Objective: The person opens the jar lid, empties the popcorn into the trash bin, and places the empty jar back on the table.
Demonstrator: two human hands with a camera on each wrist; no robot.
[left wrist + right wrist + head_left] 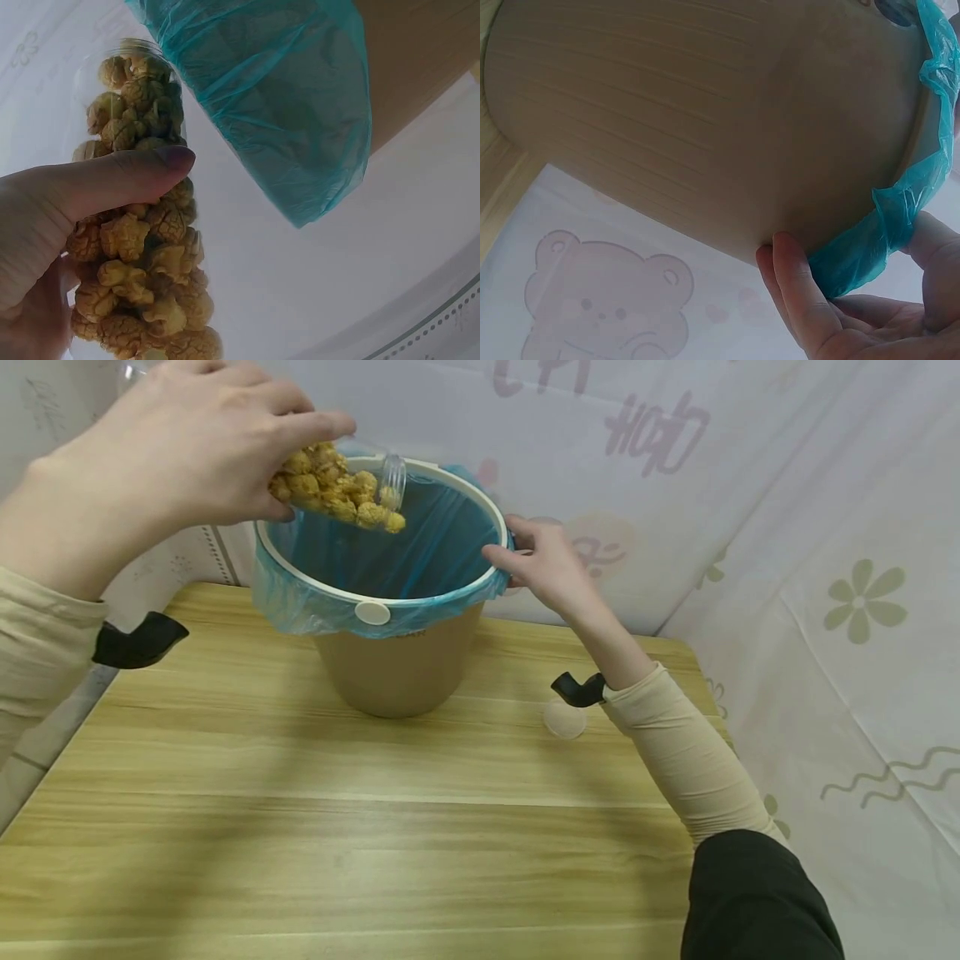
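A clear bottle of caramel popcorn lies tipped in my left hand, its open mouth over the trash can and some popcorn at the lip. In the left wrist view the thumb wraps across the popcorn bottle. The brown trash can has a white rim and a blue liner bag folded over it. My right hand grips the can's right rim through the bag. In the right wrist view, the right hand has its fingers against the can's outside wall.
The trash can stands at the back of a wooden table. A round clear lid lies on the table near my right wrist. Behind hangs a pale printed curtain.
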